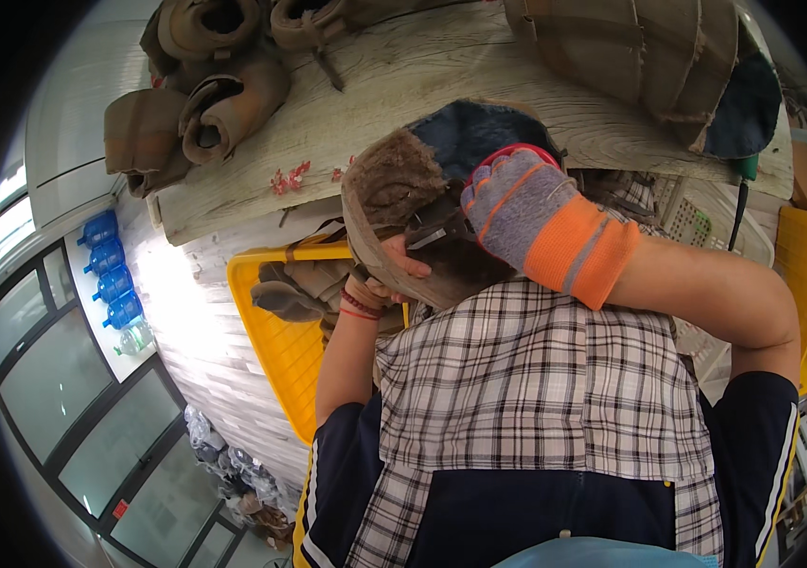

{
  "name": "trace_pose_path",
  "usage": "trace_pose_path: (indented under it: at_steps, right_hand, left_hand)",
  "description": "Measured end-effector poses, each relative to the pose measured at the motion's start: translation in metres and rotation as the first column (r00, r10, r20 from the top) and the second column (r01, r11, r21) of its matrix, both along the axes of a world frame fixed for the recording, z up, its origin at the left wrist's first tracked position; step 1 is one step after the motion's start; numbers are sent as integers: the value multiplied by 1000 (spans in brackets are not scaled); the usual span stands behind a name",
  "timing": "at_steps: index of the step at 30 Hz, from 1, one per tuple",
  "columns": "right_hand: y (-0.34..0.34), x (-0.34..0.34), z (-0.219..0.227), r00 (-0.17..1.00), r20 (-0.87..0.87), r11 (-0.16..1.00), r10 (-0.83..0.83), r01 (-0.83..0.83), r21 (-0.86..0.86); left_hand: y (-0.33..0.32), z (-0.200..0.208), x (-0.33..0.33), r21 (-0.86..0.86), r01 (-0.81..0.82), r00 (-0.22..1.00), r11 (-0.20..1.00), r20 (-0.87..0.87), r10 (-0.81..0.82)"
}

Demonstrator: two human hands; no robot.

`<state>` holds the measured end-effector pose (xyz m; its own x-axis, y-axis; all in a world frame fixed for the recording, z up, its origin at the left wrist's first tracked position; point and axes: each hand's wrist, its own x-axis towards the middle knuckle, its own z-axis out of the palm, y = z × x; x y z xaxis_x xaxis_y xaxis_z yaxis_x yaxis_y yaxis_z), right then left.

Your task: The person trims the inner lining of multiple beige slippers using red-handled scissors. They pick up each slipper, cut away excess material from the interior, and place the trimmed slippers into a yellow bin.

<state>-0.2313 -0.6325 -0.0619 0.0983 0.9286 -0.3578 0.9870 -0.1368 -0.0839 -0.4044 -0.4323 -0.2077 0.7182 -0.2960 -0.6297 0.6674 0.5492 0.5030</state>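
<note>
Right at the table's [441,66] near edge, the gloved right hand [517,213] closes over one fleece-lined boot upper [394,194], while the bare left hand [394,275] grips it from beneath. About four brown uppers [204,95] pile far left; one yellow crate [280,350] crowds below.

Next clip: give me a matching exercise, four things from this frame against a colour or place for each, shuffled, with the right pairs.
Things:
1. right hand
2. left hand
3. crate
4. water bottles

Descriptions:
A. yellow, below the wooden table
B. blue, lined up at far left
C. bare, under the fleece-lined boot upper
D. in a grey and orange glove, on the boot upper

Pairs: 1-D, 2-C, 3-A, 4-B
</note>
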Motion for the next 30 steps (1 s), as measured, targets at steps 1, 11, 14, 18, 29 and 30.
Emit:
trace_pose_path:
  at_steps: [1,11,14,18,29,30]
  right_hand:
    - [1,-1,2,1000,-7,1000,-3,3,-8]
    - [-15,9,8,990,68,992,-124,123,22]
    - [-23,20,16,964,118,971,-238,236,31]
    - [-28,19,10,973,178,985,-149,129,118]
    - [-9,7,4,998,56,990,-31,23,139]
    - [-8,7,3,998,59,990,-24,16,139]
  left_hand:
    - [0,-2,-1,6,-4,1000,1000,3,4]
    - [4,-16,-5,-2,-10,999,1000,31,10]
    - [-6,5,6,-18,-37,999,999,-26,36]
    - [17,-41,-25,-109,-28,1000,994,6,29]
    - [-2,19,12,-133,32,997,991,-71,-42]
    - [5,-1,2,-142,34,998,989,-40,-40]
